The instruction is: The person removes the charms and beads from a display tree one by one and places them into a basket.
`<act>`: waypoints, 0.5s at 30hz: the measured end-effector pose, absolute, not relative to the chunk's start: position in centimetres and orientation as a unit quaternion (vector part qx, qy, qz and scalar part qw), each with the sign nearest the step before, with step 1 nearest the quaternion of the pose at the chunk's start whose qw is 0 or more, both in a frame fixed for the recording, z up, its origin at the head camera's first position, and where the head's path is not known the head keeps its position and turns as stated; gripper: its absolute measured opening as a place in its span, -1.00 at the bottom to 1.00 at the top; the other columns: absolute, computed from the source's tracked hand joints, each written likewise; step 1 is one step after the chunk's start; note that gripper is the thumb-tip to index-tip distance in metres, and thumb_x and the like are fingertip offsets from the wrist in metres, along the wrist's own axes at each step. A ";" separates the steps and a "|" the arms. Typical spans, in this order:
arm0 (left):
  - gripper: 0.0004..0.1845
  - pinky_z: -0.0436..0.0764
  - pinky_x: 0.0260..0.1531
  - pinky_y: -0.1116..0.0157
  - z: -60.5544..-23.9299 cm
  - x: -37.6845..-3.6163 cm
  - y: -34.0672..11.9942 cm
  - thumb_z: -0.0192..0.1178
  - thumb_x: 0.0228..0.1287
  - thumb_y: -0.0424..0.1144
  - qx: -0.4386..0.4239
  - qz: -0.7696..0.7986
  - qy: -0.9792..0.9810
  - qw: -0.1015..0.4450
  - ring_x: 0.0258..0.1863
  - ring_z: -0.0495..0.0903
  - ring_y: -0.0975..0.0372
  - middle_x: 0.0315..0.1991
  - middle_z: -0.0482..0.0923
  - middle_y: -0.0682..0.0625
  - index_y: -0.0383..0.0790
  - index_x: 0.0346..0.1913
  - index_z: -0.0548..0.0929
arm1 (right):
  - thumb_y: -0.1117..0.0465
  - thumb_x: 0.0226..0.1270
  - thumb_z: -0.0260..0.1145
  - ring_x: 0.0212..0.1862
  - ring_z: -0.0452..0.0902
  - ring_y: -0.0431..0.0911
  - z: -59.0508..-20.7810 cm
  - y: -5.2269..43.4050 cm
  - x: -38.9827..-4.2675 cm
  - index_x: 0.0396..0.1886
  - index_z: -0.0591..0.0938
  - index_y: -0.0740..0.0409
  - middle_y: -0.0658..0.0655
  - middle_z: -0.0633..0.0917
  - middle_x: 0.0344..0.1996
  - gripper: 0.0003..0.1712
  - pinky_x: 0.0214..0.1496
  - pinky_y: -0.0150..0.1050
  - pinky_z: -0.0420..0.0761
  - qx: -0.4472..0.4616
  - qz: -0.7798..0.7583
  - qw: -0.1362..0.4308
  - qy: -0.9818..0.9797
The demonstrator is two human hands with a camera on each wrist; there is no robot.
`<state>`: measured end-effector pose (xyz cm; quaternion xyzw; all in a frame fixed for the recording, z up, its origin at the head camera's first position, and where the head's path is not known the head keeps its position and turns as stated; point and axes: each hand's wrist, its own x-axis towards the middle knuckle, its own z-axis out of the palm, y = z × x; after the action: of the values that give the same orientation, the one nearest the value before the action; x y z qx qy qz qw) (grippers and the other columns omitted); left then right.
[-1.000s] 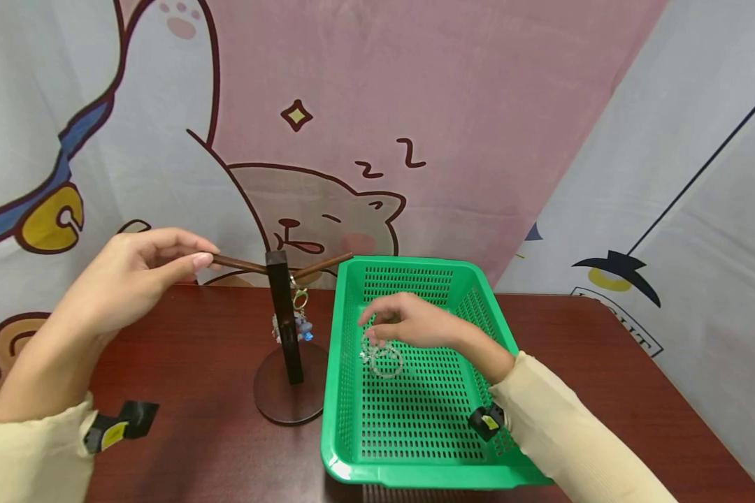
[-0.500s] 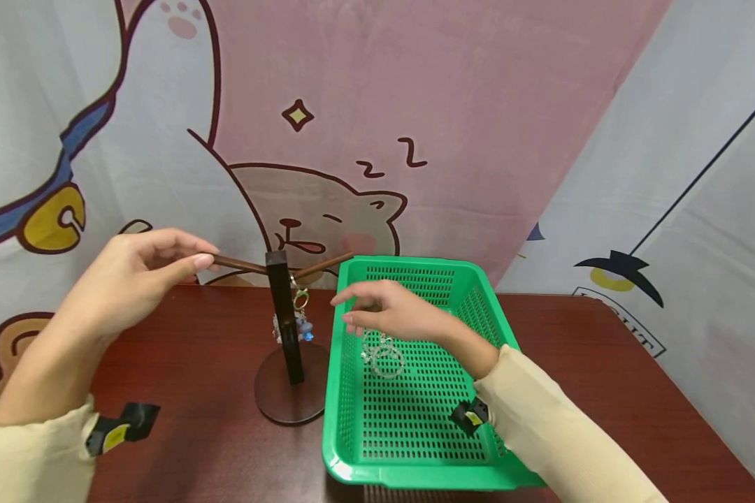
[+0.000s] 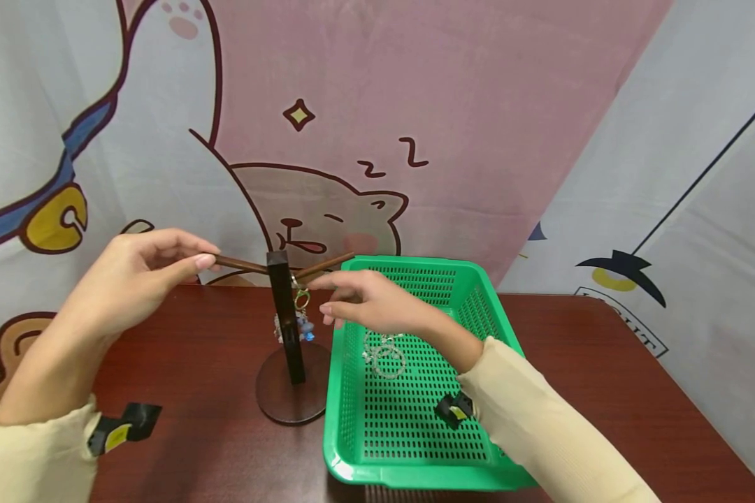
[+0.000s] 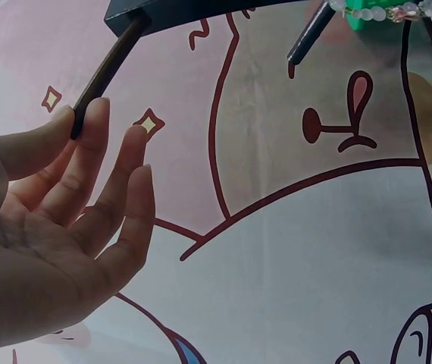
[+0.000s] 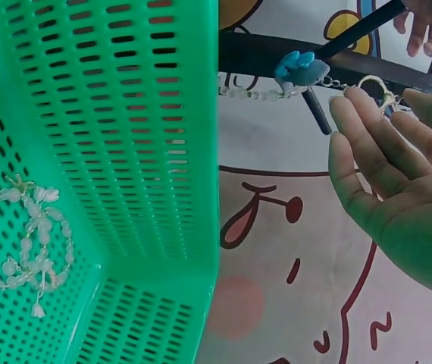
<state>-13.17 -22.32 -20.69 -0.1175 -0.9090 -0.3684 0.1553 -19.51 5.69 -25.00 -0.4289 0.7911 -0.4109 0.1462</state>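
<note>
My left hand pinches the end of a thin brown peg on a dark wooden stand between thumb and forefinger; its other fingers are loosely bent in the left wrist view. From the stand's right side hangs a keychain with a gold clasp and a blue charm. Close beside that clasp, my right hand has its fingers relaxed, reaching over the basket's left rim. Clear beaded bracelets lie inside the green basket, under and in front of this hand.
The stand's round base rests on a reddish-brown table, left of the basket. Another peg juts right toward the basket's far left corner. Behind the table hangs a cartoon-printed cloth.
My right hand has moved left from over the bracelets to the keychain on the stand. The left hand keeps its pinch on the peg.
</note>
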 end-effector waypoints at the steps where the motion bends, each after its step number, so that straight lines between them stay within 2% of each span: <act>1: -0.79 0.38 -0.45 0.48 -20.7 -13.2 -22.3 0.16 0.26 -0.20 -0.117 -0.369 -0.909 0.155 -0.41 0.50 0.40 -0.42 0.60 0.09 -0.24 -0.14 0.64 | 0.30 0.33 0.13 -0.32 0.59 0.03 -24.9 5.6 -19.5 0.19 0.40 0.23 0.07 0.67 -0.35 -0.57 -0.28 -0.32 0.52 -0.429 -0.412 0.146 0.790; 7: -0.79 0.39 -0.45 0.49 -20.7 -13.1 -22.2 0.16 0.26 -0.21 -0.116 -0.373 -0.908 0.151 -0.41 0.50 0.42 -0.41 0.60 0.09 -0.25 -0.14 0.64 | 0.30 0.32 0.15 -0.33 0.59 0.03 -24.8 5.1 -19.5 0.19 0.41 0.25 0.10 0.67 -0.34 -0.57 -0.39 -0.36 0.43 -0.426 -0.400 0.141 0.799; 11: -0.79 0.39 -0.46 0.48 -20.7 -13.1 -22.2 0.16 0.26 -0.21 -0.115 -0.372 -0.908 0.151 -0.41 0.50 0.42 -0.41 0.60 0.07 -0.25 -0.14 0.64 | 0.31 0.32 0.16 -0.36 0.60 0.00 -25.0 4.8 -19.6 0.17 0.42 0.27 0.11 0.68 -0.36 -0.57 -0.41 -0.36 0.44 -0.423 -0.396 0.134 0.804; 15: -0.78 0.39 -0.46 0.49 -20.7 -13.2 -22.3 0.16 0.26 -0.20 -0.115 -0.373 -0.908 0.150 -0.41 0.50 0.43 -0.39 0.60 0.05 -0.26 -0.13 0.64 | 0.32 0.31 0.15 -0.42 0.58 -0.11 -25.2 4.4 -19.6 0.10 0.47 0.25 0.08 0.68 -0.41 -0.65 -0.31 -0.22 0.54 -0.419 -0.404 0.135 0.802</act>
<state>-13.17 -22.29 -20.74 -0.1151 -0.9084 -0.3728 0.1502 -19.56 4.38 -25.16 -0.4187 0.8019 -0.4042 0.1354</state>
